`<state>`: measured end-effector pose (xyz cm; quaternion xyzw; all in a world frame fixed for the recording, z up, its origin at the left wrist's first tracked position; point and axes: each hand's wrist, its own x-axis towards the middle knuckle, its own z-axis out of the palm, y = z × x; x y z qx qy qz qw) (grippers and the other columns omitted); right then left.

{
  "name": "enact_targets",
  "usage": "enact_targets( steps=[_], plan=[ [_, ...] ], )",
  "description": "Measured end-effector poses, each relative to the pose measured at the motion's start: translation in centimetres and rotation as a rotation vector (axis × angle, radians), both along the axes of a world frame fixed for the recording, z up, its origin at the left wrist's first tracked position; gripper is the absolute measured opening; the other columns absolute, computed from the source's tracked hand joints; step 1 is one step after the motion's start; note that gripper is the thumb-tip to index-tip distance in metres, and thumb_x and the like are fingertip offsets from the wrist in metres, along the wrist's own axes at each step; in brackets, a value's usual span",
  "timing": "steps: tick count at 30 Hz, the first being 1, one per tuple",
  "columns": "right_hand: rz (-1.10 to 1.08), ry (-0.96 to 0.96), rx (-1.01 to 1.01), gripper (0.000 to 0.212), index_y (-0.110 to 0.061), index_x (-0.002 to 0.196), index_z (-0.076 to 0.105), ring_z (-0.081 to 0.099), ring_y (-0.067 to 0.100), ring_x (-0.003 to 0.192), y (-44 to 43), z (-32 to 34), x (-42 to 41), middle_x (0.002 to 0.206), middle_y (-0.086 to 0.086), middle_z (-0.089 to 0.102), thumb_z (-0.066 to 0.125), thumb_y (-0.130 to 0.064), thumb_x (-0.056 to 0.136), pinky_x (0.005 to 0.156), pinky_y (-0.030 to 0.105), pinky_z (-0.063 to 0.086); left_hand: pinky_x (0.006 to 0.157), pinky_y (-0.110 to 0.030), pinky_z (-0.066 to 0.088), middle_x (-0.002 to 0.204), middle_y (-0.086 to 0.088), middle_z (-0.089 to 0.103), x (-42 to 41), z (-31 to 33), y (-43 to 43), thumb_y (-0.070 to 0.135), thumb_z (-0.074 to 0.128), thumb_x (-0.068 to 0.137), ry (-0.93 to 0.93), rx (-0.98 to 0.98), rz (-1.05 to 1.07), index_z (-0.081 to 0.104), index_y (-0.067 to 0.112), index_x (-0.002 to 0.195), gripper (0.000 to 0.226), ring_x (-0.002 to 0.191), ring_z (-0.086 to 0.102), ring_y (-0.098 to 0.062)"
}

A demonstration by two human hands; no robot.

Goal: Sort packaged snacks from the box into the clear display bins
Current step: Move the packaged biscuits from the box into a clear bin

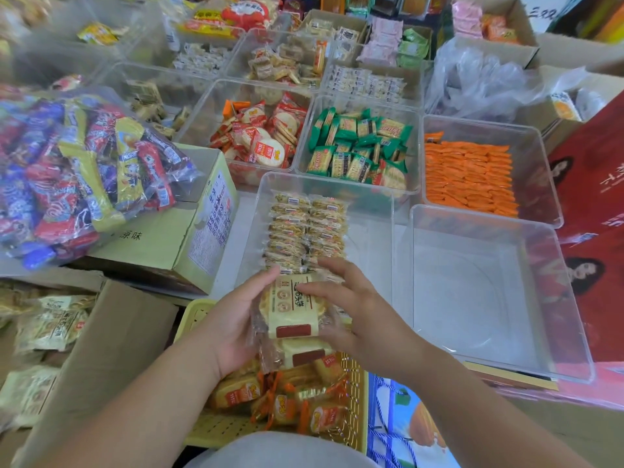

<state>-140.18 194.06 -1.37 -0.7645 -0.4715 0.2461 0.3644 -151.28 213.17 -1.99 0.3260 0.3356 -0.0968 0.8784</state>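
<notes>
My left hand and my right hand together hold a small stack of pale yellow cracker packs with a dark red label, at the near edge of a clear bin. Inside that bin, two neat rows of the same packs stand on edge. A cardboard box at lower left holds more of these cream packs. Below my hands a yellow basket contains orange-wrapped crackers.
An empty clear bin sits at right. Beyond are bins of orange packs, green packs and red round crackers. A bag of mixed colourful snacks lies on a carton at left. A red box flanks the right.
</notes>
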Motion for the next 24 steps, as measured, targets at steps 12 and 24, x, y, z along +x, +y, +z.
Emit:
enact_targets(
  steps=[12, 24],
  plan=[
    [-0.494, -0.089, 0.042, 0.015, -0.038, 0.110, 0.060, 0.061, 0.004, 0.080, -1.6, 0.0, 5.8, 0.089, -0.014, 0.065, 0.057, -0.028, 0.100, 0.066, 0.021, 0.041, 0.047, -0.039, 0.058, 0.111, -0.024, 0.073, 0.4, -2.1, 0.9, 0.017, 0.070, 0.086, 0.088, 0.215, 0.228, 0.070, 0.009, 0.111, 0.026, 0.083, 0.074, -0.038],
    [0.040, -0.759, -0.795, 0.047, -0.035, 0.128, 0.064, 0.051, 0.025, 0.106, 2.1, -4.2, 8.4, 0.108, 0.000, 0.060, 0.052, -0.009, 0.091, 0.084, 0.038, 0.040, 0.061, -0.033, 0.061, 0.117, -0.021, 0.074, 0.0, -4.7, 1.6, -0.008, 0.057, 0.096, 0.070, 0.357, 0.238, 0.069, 0.008, 0.120, 0.031, 0.087, 0.077, -0.026]
  ],
)
